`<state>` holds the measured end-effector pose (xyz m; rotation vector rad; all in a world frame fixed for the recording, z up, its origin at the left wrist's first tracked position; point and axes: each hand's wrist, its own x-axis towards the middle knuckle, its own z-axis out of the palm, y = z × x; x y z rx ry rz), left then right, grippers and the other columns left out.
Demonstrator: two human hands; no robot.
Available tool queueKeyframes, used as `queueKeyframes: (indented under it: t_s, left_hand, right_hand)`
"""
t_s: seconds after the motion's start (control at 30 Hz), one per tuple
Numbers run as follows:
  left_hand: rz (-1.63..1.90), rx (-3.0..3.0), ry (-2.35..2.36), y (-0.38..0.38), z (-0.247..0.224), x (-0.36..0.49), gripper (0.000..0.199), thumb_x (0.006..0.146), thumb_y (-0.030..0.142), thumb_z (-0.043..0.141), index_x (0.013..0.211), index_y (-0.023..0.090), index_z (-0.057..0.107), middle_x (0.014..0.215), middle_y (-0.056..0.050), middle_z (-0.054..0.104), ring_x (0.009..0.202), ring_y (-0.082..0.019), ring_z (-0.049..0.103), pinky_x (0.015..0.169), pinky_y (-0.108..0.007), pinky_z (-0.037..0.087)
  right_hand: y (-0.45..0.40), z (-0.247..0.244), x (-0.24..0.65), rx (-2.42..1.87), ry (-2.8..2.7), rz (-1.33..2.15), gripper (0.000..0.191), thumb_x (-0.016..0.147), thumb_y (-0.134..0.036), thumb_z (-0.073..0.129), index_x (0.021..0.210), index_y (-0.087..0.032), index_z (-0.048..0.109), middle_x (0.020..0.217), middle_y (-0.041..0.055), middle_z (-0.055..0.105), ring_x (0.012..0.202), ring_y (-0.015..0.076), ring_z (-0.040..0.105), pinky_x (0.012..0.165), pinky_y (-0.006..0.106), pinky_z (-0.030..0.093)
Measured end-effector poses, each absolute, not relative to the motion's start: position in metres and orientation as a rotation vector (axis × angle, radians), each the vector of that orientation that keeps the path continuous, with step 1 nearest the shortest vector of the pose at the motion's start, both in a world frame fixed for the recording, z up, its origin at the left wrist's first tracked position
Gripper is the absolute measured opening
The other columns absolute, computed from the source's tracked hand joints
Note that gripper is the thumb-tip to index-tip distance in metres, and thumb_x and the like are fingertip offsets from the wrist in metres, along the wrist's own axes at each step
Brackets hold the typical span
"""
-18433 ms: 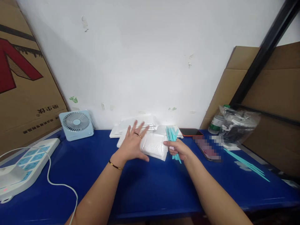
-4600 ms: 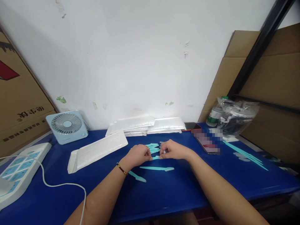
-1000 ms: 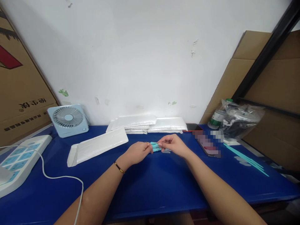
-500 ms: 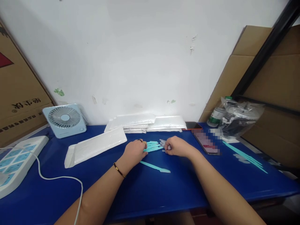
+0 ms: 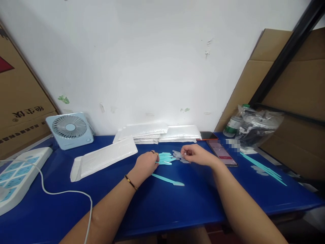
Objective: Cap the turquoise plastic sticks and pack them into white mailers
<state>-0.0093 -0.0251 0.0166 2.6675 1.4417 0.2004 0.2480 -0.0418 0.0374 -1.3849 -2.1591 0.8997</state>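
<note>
On the blue table (image 5: 162,210), the left grip (image 5: 146,165) holds turquoise razors (image 5: 166,158).

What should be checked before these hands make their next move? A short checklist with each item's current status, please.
1. Left hand at the bunched turquoise sticks: ok, it covers their left ends.
2. Right hand at the translucent pieces: ok, the fingertips are there.
3. Right hand gripping a piece: cannot tell, too small to make out.
4. Sticks all together: not ok, a single stick lies apart, nearer the person, and others lie far to the right.
5. White cable off the left forearm: cannot tell, they overlap in view.
</note>
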Motion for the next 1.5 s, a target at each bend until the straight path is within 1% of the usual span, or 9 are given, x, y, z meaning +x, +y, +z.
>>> queueKeyframes:
  t_s: [0.2,0.33,0.57,0.7,0.83,1.0,1.27,1.37,1.5]
  left_hand:
    - [0.228,2.585,1.366,-0.028,0.023,-0.01,0.008,0.077,0.021,0.052,0.076,0.019,0.06,0.078,-0.003,0.063,0.069,-0.016,0.057,0.058,-0.025,0.036]
    - [0.193,2.448,1.072,-0.038,0.027,-0.007,0.011,0.077,0.029,0.055,0.077,0.02,0.062,0.074,0.0,0.063,0.066,-0.014,0.055,0.055,-0.023,0.035]
    - [-0.071,2.223,0.659,-0.041,0.025,-0.006,0.021,0.077,0.039,0.058,0.086,0.02,0.062,0.074,0.001,0.062,0.064,-0.011,0.054,0.056,-0.02,0.039]
    - [0.048,2.293,0.835,-0.038,0.018,-0.002,0.019,0.079,0.037,0.055,0.084,0.019,0.061,0.075,0.0,0.062,0.065,-0.012,0.054,0.056,-0.021,0.039]
    - [0.165,2.354,0.921,-0.035,0.015,0.0,0.017,0.08,0.034,0.053,0.081,0.019,0.061,0.075,-0.001,0.062,0.065,-0.013,0.054,0.056,-0.022,0.039]
    - [0.369,2.336,1.055,-0.028,0.016,-0.005,0.016,0.082,0.031,0.049,0.082,0.019,0.059,0.078,-0.001,0.062,0.068,-0.013,0.055,0.059,-0.022,0.039]
    - [0.277,2.487,1.187,-0.02,0.01,-0.006,0.011,0.079,0.024,0.051,0.073,0.018,0.059,0.073,-0.001,0.063,0.066,-0.014,0.055,0.057,-0.023,0.036]
    - [0.288,2.494,1.187,-0.02,0.01,-0.005,0.01,0.079,0.023,0.051,0.074,0.019,0.058,0.072,-0.001,0.063,0.066,-0.014,0.055,0.057,-0.023,0.036]
    - [0.297,2.486,1.174,-0.021,0.01,-0.003,0.009,0.079,0.023,0.051,0.076,0.018,0.058,0.076,-0.001,0.063,0.068,-0.014,0.056,0.057,-0.023,0.036]
  right_hand:
    - [-0.056,0.032,0.25,-1.257,-2.18,1.221,0.011,0.076,-0.023,0.054,0.081,-0.015,0.059,0.072,0.0014,0.062,0.058,0.0111,0.056,0.055,0.022,0.043]
    - [-0.057,0.025,0.245,-1.27,-2.196,1.303,0.014,0.075,-0.027,0.057,0.08,-0.015,0.06,0.069,0.0015,0.062,0.055,0.0107,0.056,0.054,0.022,0.042]
    - [-0.053,0.026,0.26,-1.158,-2.05,1.422,0.012,0.069,-0.021,0.06,0.078,-0.014,0.059,0.07,0.0007,0.059,0.059,0.0099,0.051,0.056,0.021,0.039]
    - [-0.051,0.023,0.259,-1.19,-2.033,1.32,0.013,0.073,-0.026,0.06,0.077,-0.014,0.058,0.069,0.0004,0.057,0.058,0.0098,0.049,0.055,0.021,0.039]
    - [-0.049,0.019,0.253,-1.288,-2.061,1.161,0.023,0.077,-0.036,0.058,0.08,-0.014,0.062,0.064,0.0,0.055,0.055,0.01,0.047,0.053,0.022,0.037]
    - [-0.044,0.014,0.251,-1.307,-2.086,1.061,0.031,0.079,-0.043,0.058,0.088,-0.014,0.066,0.065,0.0012,0.058,0.057,0.0115,0.051,0.054,0.022,0.039]
    - [-0.037,0.002,0.246,-1.349,-2.101,0.916,0.026,0.078,-0.039,0.06,0.082,-0.015,0.067,0.065,0.0009,0.059,0.056,0.0106,0.049,0.054,0.021,0.036]
    - [-0.037,0.001,0.243,-1.361,-2.141,0.848,0.023,0.079,-0.036,0.06,0.083,-0.015,0.068,0.07,0.0024,0.062,0.06,0.0115,0.052,0.056,0.021,0.036]
    - [-0.038,0.0,0.237,-1.366,-2.168,0.792,0.02,0.079,-0.034,0.06,0.082,-0.017,0.069,0.07,0.0017,0.063,0.059,0.0114,0.052,0.054,0.021,0.035]
